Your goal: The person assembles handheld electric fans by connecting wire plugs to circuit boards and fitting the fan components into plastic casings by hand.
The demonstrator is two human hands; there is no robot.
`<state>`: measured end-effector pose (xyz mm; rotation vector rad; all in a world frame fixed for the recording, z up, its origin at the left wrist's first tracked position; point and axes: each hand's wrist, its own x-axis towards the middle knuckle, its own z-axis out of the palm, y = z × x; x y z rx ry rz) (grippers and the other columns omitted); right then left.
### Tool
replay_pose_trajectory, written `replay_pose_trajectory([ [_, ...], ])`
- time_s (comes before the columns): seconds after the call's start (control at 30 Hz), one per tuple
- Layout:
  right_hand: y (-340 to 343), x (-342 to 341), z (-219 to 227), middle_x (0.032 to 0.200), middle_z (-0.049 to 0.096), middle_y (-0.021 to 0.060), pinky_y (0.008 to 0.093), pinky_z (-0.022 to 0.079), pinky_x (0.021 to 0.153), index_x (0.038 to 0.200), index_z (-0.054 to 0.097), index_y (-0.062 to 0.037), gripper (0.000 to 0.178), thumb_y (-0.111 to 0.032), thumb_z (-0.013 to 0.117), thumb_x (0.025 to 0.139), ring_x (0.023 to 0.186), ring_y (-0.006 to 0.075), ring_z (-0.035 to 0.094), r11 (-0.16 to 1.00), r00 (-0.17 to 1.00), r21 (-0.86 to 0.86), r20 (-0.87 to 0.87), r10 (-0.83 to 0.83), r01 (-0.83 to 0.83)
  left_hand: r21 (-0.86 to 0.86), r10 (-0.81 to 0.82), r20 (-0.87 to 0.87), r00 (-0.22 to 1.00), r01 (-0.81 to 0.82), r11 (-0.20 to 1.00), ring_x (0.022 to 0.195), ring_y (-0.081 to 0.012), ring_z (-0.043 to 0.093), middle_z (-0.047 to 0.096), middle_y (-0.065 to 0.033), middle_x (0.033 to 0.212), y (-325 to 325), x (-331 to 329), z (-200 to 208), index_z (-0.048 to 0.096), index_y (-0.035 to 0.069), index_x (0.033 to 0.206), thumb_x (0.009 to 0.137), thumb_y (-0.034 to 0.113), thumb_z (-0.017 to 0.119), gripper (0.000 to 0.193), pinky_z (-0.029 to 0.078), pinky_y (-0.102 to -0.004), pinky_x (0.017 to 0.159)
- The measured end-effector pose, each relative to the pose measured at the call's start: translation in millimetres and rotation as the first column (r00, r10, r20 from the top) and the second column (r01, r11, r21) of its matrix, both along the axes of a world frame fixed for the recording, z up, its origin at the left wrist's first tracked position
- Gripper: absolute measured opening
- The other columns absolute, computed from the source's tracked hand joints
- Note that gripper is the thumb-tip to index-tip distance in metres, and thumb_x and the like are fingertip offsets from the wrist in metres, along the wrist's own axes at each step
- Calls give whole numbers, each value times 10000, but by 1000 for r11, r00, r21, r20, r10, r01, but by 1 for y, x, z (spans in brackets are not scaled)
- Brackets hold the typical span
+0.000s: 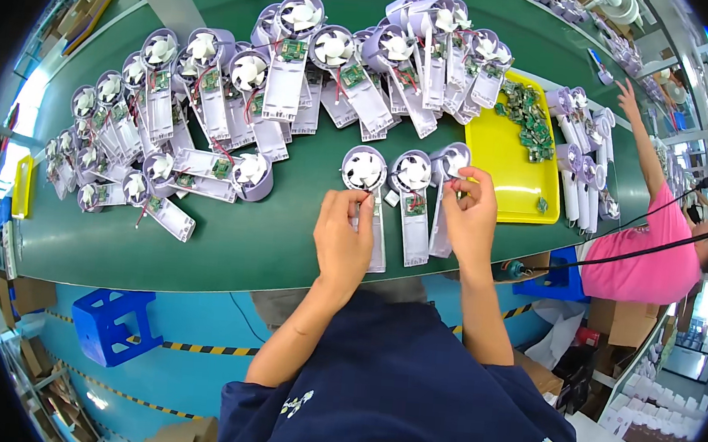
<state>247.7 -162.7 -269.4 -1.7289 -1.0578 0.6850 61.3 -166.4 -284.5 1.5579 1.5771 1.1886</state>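
Note:
Three opened lilac handheld fan housings with white blades lie in front of me. My left hand [343,235] is at the left fan housing [364,169], its thumb and fingers pinched together where the round head meets the handle. What the fingertips grip there is hidden. The middle fan housing [412,176], with a green circuit board [414,205] in its handle, lies between my hands. My right hand [472,222] is raised beside the right fan housing [450,160], thumb and forefinger brought together near its head; anything between them is too small to make out.
Many more opened fan housings [288,83] with boards and red wires are heaped along the green table [226,265]. A yellow tray [513,202] holds loose circuit boards [532,123]; closed fan bodies [576,168] lie beyond it. A person in pink [647,252] reaches over at the right. A blue stool [115,327] stands below.

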Motion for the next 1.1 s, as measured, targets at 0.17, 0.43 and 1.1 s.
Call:
replay_pose_trajectory([
  [0.17, -20, -19, 11, 937, 707, 62, 260, 457, 587, 1198, 601, -25, 295, 18, 681, 917, 588, 85, 548, 994, 987, -60, -135, 83, -92, -89, -30, 84, 996, 37, 995, 754, -291, 546, 574, -118, 877, -6, 12, -4, 657, 29, 1028, 989, 109, 674, 90, 447, -426, 697],
  [0.43, -22, -10, 26, 986, 681, 105, 407, 542, 703, 1017, 690, -75, 147, -200, 705, 941, 784, 301, 697, 954, 865, -227, 417, 278, -197, 8, -31, -98, 995, 32, 999, 803, -271, 579, 611, -94, 934, 3, 1, -4, 672, 61, 1047, 976, 83, 674, 74, 426, -413, 772],
  [1.1, 0, -32, -9, 1278, 607, 116, 482, 351, 1029, 959, 793, -110, 346, -443, 764, 869, 1270, 287, 558, 959, 943, -262, 279, 181, -106, 227, -60, 146, 987, 26, 973, 767, -262, 594, 607, -117, 938, -4, 26, -28, 683, 2, 1110, 942, -11, 691, 169, 483, -378, 703],
])
